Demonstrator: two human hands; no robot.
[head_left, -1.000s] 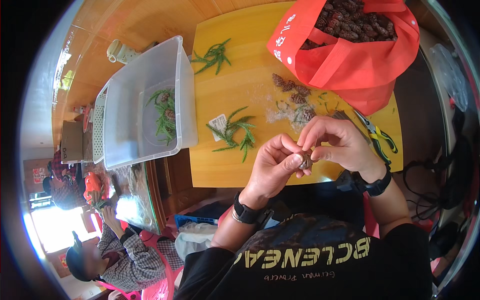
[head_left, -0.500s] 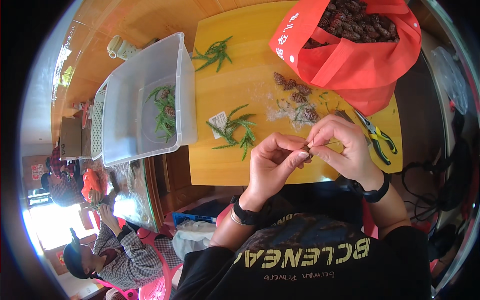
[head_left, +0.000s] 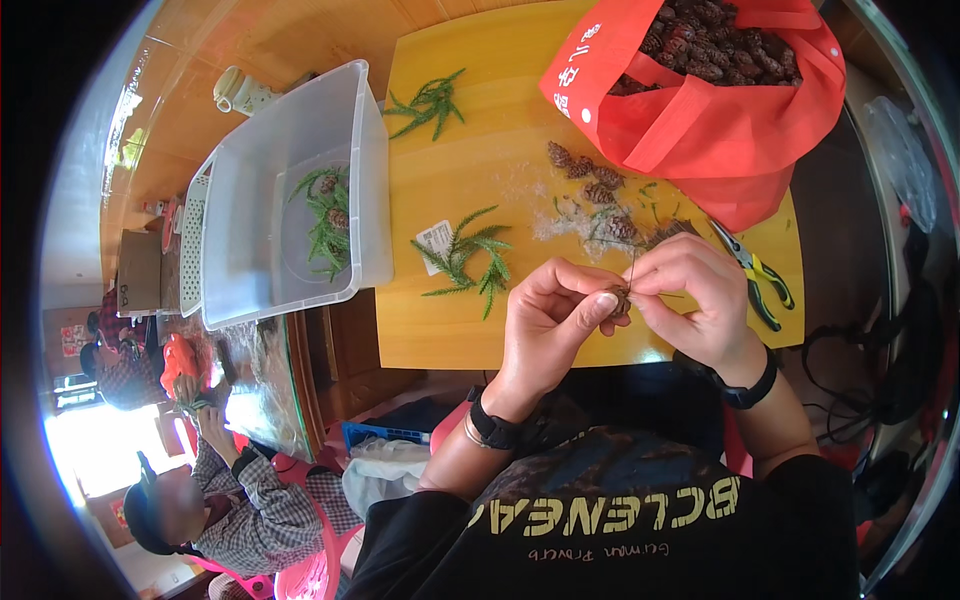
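Observation:
Between the fingers of my left hand (head_left: 560, 320) is a small brown pine cone (head_left: 618, 300), held over the near edge of the yellow table. My right hand (head_left: 690, 298) pinches a thin wire (head_left: 632, 265) against the cone; one end sticks upward and another runs off to the right. Several loose pine cones (head_left: 600, 192) lie just beyond my hands amid pale shavings and green bits. To the left, green artificial sprigs (head_left: 468, 262) curve in a ring beside a white label (head_left: 436, 246). Yellow-and-black pliers (head_left: 762, 275) rest to the right of my right hand.
A red bag (head_left: 720, 130) full of pine cones stands at the back right. At left, a clear plastic bin (head_left: 378, 200) holds sprigs with cones. Another green sprig (head_left: 430, 104) lies at the far left of the table. A seated person (head_left: 260, 500) works at the lower left.
My left hand has turned slightly, so more of the pine cone shows. The right fingers have shifted a little, and the wire's upright end stands more clearly above the cone.

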